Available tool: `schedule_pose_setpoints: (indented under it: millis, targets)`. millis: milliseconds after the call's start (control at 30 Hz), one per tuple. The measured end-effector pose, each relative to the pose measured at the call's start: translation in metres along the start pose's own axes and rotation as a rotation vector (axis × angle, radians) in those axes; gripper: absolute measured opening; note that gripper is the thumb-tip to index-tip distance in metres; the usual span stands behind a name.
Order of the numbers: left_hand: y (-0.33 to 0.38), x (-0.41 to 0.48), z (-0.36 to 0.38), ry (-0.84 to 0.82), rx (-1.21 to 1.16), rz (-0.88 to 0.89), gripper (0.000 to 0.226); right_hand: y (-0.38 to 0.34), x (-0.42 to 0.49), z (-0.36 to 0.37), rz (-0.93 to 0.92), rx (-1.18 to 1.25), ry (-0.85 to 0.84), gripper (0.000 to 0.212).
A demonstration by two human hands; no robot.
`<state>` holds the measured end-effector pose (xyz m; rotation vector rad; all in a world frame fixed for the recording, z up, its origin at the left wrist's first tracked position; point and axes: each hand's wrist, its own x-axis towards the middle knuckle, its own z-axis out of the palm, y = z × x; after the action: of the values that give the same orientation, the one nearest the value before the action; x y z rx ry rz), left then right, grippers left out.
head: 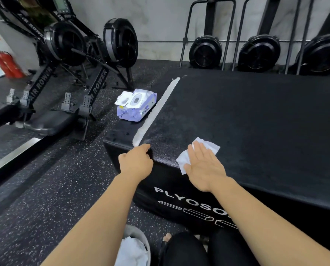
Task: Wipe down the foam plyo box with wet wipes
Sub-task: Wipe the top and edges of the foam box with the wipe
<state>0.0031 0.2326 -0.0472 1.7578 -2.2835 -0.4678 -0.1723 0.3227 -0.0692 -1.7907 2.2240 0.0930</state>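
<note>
1. The foam plyo box is black and stands on the speckled rubber floor, directly in front of the person. On its near side are white letters that begin with "PLYOSO".
2. The right hand lies flat on the top of the box, close to the near edge. Its grip is released: the fingers are straight and together, and the palm presses a white wet wipe down on the surface. Parts of the wipe show beyond the fingertips and beside the thumb.
3. The left hand is at the near top edge of the box, to the left of the right hand and apart from it. Its fingers are curled against the edge. I cannot tell if this grip really grasps the edge or only leans on it.
4. A white strip runs across the top of the box from the far edge to the near edge. Its near end is just beside the left fingers.
5. A purple pack of wet wipes lies on the top of the box, left of the strip, with its white lid flipped open.
6. A grey bin with crumpled white wipes inside stands on the floor below the left forearm, beside the person's knees in black cloth.
7. Black air rowers stand on the floor to the left. More black machines stand upright at the wall behind the box.
</note>
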Motion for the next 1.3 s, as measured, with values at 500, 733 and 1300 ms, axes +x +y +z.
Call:
schedule_pose_setpoints:
  millis: [500,733,1300]
  targets:
    - [0.014,0.017,-0.002,-0.069,0.378,0.064,0.015,-0.041,0.083,-0.021,-0.197,0.000,-0.025,0.063]
    - [0.023,0.013,-0.005,0.000,0.433,0.071,0.029,0.057,0.049,-0.031,0.007,0.117,0.071,0.050]
    - [0.001,0.045,0.013,-0.110,0.257,0.228,0.079,-0.054,0.136,-0.035,-0.053,0.029,-0.008,0.068]
